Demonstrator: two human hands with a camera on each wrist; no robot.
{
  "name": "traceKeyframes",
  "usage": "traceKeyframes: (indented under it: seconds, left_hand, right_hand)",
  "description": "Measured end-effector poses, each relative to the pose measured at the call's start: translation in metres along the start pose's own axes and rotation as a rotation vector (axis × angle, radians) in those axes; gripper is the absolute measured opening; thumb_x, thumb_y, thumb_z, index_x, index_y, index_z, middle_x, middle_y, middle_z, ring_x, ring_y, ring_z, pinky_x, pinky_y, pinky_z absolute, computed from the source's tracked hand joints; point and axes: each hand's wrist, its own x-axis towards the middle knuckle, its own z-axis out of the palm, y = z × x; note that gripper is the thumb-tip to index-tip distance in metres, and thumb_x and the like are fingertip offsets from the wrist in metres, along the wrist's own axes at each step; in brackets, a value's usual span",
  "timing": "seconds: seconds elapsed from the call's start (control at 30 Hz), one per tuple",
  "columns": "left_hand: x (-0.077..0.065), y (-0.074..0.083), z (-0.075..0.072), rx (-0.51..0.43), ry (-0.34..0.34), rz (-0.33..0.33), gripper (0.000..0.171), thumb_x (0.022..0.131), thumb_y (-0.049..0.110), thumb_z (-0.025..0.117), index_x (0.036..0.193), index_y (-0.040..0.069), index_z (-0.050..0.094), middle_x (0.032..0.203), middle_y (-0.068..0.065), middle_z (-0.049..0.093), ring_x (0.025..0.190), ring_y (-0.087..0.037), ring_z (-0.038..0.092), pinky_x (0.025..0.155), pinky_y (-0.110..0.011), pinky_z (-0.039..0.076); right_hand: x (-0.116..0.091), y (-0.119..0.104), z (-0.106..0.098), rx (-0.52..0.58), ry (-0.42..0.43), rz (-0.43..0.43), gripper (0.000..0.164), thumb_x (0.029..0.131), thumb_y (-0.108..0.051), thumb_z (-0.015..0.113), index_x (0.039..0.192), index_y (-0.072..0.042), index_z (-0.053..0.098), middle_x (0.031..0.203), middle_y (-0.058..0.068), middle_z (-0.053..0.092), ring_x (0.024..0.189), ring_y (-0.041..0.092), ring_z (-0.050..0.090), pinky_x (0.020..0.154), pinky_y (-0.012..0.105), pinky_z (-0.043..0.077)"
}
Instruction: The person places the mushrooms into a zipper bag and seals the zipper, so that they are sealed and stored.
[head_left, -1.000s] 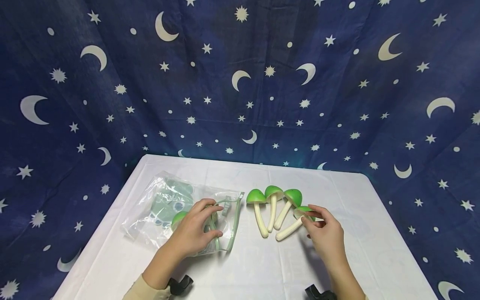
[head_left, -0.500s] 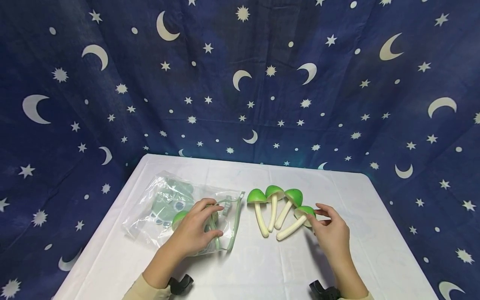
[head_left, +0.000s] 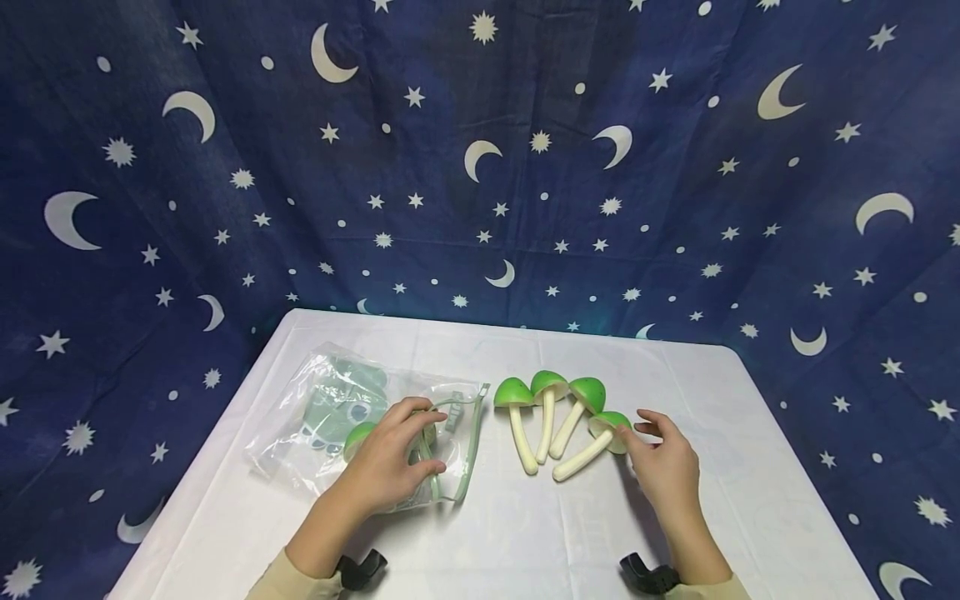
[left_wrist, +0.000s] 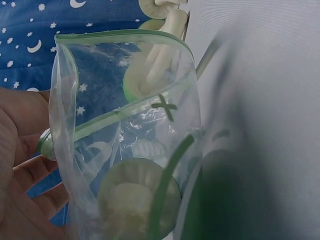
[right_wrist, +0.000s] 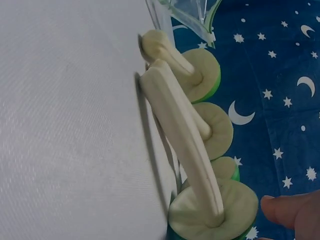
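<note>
My left hand (head_left: 393, 454) holds a clear zip bag (head_left: 288, 450) with a green-edged mouth; in the left wrist view the bag's edge (left_wrist: 46, 145) lies at its fingers. Inside the bag a green-capped toy mushroom (head_left: 360, 433) shows, partly hidden by the hand. Several more toy mushrooms with pale stems lie in a fan on the table. The rightmost mushroom (head_left: 587, 458) is tilted, its stem end toward the lower left. My right hand (head_left: 663, 467) is just right of its cap, fingers loosely bent and holding nothing; the right wrist view shows the fingertip (right_wrist: 272, 210) apart from the cap.
A white cloth covers the table (head_left: 510, 550), which ends at a blue curtain (head_left: 420, 167) with moons and stars. The bag's mouth sits close to the leftmost mushroom (head_left: 517, 425). A black wrist mount (head_left: 363, 571) hangs below the left wrist.
My right hand has let go of the rightmost mushroom's cap and drawn a little to the right. The left hand and bag stay where they were.
</note>
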Motion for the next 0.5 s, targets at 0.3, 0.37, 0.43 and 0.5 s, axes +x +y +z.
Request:
traceKeyframes:
  seconds: [0.3, 0.37, 0.43, 0.5]
  left_hand:
    - [0.000, 0.001, 0.000, 0.012, 0.005, -0.007, 0.068, 0.074, 0.024, 0.100, 0.135, 0.019, 0.071, 0.143, -0.001, 0.062, 0.136, -0.024, 0.061, 0.105, -0.045, 0.060]
    - [0.000, 0.001, 0.000, 0.015, 0.001, -0.016, 0.068, 0.074, 0.024, 0.100, 0.135, 0.020, 0.071, 0.143, 0.000, 0.062, 0.137, -0.024, 0.061, 0.106, -0.045, 0.060]
    - [-0.001, 0.001, 0.000, 0.014, -0.005, -0.022, 0.068, 0.074, 0.024, 0.100, 0.135, 0.020, 0.071, 0.144, 0.000, 0.062, 0.137, -0.024, 0.061, 0.106, -0.045, 0.060]
    - [-0.001, 0.001, 0.000, 0.014, -0.011, -0.028, 0.067, 0.075, 0.024, 0.100, 0.135, 0.020, 0.071, 0.144, 0.000, 0.062, 0.137, -0.023, 0.061, 0.107, -0.045, 0.059]
  right_hand:
    - [0.007, 0.007, 0.003, 0.113, -0.122, 0.077, 0.059, 0.102, -0.034, 0.074, 0.151, -0.005, 0.057, 0.136, 0.026, 0.067, 0.094, 0.027, 0.079, 0.065, 0.030, 0.067]
    - [0.008, 0.007, 0.003, 0.127, -0.147, 0.090, 0.061, 0.103, -0.034, 0.074, 0.153, -0.005, 0.055, 0.138, 0.027, 0.066, 0.100, 0.031, 0.079, 0.067, 0.032, 0.068]
    - [0.009, 0.008, 0.004, 0.147, -0.177, 0.098, 0.063, 0.102, -0.034, 0.074, 0.154, -0.004, 0.053, 0.140, 0.029, 0.064, 0.105, 0.034, 0.078, 0.068, 0.033, 0.068]
    - [0.011, 0.008, 0.005, 0.164, -0.205, 0.102, 0.065, 0.102, -0.035, 0.074, 0.155, -0.004, 0.052, 0.142, 0.030, 0.062, 0.109, 0.036, 0.076, 0.070, 0.033, 0.068]
